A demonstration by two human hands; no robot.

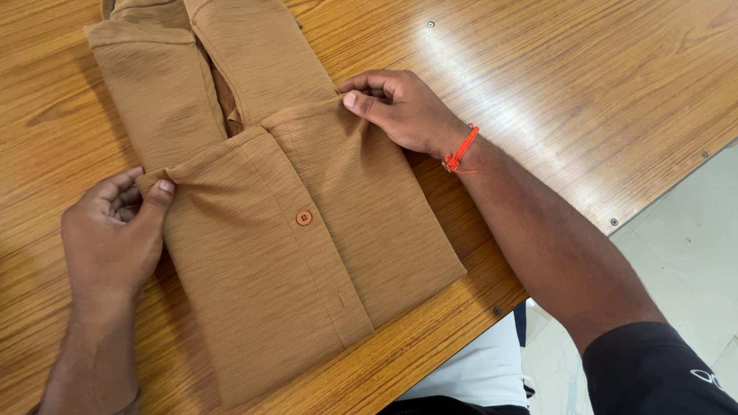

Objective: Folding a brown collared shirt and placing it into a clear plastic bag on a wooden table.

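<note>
Tan shirt (307, 253) lies mostly folded on the table (576, 84); left hand (111, 238) and right hand (400, 107) each pinch 1 corner of the last fold, not yet pressed flat.

Wooden worktop (584, 84), honey-coloured, with a wavy grain and a glossy finish that throws a bright streak of light across the far right part. Small round screw heads (430, 24) dotted along the right edge and near the far side. Right edge cut on a slant, down toward the near corner. Folded tan shirt (307, 253) of ribbed cloth spread flat in the middle, reaching from the far edge almost to the near edge. Lower half doubled over the upper part, with one brown button (304, 218) on the front strip. Near corner of the shirt close to the slanted right edge.
</note>
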